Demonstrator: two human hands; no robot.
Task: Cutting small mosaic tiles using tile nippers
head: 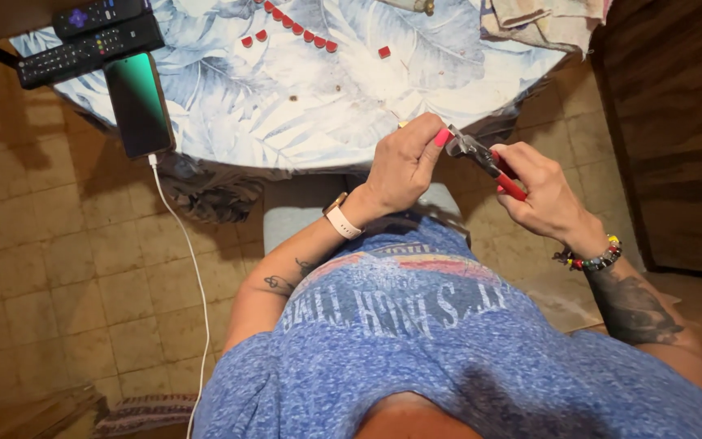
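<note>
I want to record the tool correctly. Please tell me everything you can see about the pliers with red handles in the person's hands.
The pliers are a small hand tool with grey metal jaws and red-covered handles. They are held in the air just past the table edge, above the person's lap, tilted, with the jaws pointing up and to the left. The right hand wraps the handles and hides most of them. The left hand pinches at the jaw tip with its fingertips. Whether the jaws grip anything is too small to tell.

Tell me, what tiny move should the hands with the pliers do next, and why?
Probably squeeze the red-handled pliers gently: the right hand grips their handles, and the left hand already pinches something small right at their tip, too small to tell what.
</note>
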